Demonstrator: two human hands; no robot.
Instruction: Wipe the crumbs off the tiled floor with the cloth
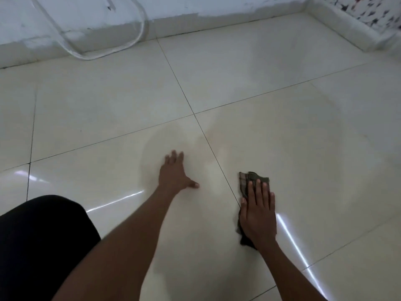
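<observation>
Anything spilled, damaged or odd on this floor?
Nothing spilled. A faint smeary patch marks the tiled floor beyond the left hand. The right hand presses the cloth flat. No crumbs are discernible. The wall paint looks scuffed.

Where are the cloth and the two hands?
cloth (252, 178): head view, far edge beyond the fingertips.
right hand (258, 216): head view, back of hand.
left hand (173, 173): head view, back of hand.
</observation>
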